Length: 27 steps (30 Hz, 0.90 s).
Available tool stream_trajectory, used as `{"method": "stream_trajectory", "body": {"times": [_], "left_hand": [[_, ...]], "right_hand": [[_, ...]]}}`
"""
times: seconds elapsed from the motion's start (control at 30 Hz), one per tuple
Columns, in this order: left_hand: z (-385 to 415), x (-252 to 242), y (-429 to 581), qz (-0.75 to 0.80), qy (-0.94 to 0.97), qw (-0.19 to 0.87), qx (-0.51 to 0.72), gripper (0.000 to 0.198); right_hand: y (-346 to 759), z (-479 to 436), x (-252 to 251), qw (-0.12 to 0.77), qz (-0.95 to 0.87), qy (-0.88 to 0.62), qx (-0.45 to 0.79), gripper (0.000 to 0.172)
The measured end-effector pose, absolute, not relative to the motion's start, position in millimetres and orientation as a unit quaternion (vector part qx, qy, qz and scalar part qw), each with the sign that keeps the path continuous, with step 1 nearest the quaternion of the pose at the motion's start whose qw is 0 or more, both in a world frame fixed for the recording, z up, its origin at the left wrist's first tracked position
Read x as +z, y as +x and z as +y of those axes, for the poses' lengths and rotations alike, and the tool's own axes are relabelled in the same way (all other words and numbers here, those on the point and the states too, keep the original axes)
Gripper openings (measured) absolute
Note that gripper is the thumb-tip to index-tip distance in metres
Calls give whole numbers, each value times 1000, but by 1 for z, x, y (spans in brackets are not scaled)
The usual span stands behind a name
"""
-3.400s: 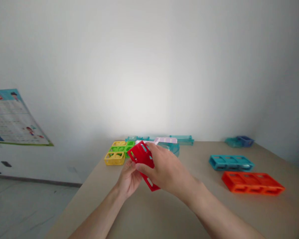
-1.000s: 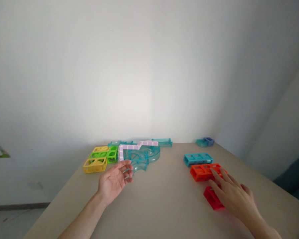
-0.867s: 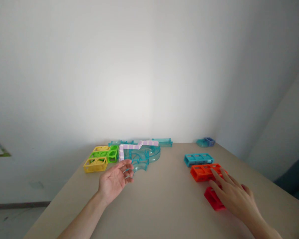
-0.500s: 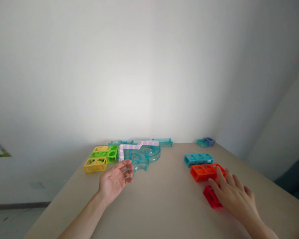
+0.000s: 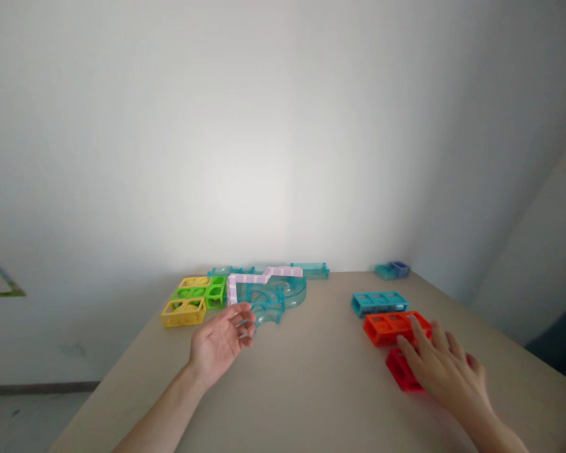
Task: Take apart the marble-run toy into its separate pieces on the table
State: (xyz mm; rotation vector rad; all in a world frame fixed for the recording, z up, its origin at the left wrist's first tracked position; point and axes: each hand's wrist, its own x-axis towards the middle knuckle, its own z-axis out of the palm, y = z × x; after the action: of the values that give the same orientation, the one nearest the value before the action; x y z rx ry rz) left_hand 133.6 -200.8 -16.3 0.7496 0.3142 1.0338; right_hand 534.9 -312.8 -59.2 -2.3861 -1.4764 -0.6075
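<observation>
My left hand point(image 5: 222, 340) hangs palm up with curled, parted fingers and holds nothing. Behind its fingertips lie clear teal curved track pieces point(image 5: 290, 296) and a pale purple zigzag strip point(image 5: 245, 278). My right hand point(image 5: 446, 362) is palm down with fingers spread, over the right side of a red open-framed block point(image 5: 399, 370). Its fingertips overlap the end of an orange row of framed blocks point(image 5: 387, 328); whether they touch it I cannot tell. Just beyond is a teal row of framed blocks point(image 5: 380, 303). Part of the red block is hidden under the hand.
Yellow framed blocks point(image 5: 183, 313) and green framed blocks point(image 5: 216, 293) stand at the table's point(image 5: 302, 390) back left. A straight teal track point(image 5: 314, 271) lies along the wall. A small blue block point(image 5: 400, 270) sits in the far right corner.
The view has turned slightly left, so the things appear a little further right. Both hands keep nearly the same pose and place.
</observation>
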Motion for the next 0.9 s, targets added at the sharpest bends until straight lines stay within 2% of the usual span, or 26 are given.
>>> {"method": "stream_trajectory", "body": {"times": [0.13, 0.23, 0.33, 0.4, 0.47, 0.53, 0.63, 0.73, 0.8, 0.9], "left_hand": [[-202, -15, 133, 147, 346, 792, 481, 34], [-202, -14, 134, 153, 344, 788, 487, 34], [-200, -16, 135, 176, 337, 767, 517, 31], [-197, -19, 137, 212, 336, 726, 561, 27], [-193, -24, 138, 279, 362, 645, 612, 22], [-188, -29, 135, 385, 432, 516, 631, 18], [-179, -33, 126, 527, 556, 247, 593, 8], [-167, -37, 112, 626, 595, 27, 504, 22], [-159, -41, 103, 688, 578, -33, 438, 33], [-147, -49, 94, 716, 571, -45, 400, 38]], "right_hand": [[533, -312, -60, 116, -490, -827, -249, 63], [531, -313, -54, 134, -491, -823, -253, 62], [514, -317, -32, 229, -481, -796, -288, 56], [490, -316, -14, 332, -537, -710, -312, 43], [456, -309, -1, 396, -621, -613, -285, 25], [417, -295, 1, 407, -686, -558, -227, 17], [364, -265, -16, 372, -759, -513, -145, 27], [330, -237, -39, 331, -833, -432, -102, 34], [319, -225, -47, 315, -859, -395, -81, 33], [320, -216, -49, 326, -866, -377, -41, 31]]}}
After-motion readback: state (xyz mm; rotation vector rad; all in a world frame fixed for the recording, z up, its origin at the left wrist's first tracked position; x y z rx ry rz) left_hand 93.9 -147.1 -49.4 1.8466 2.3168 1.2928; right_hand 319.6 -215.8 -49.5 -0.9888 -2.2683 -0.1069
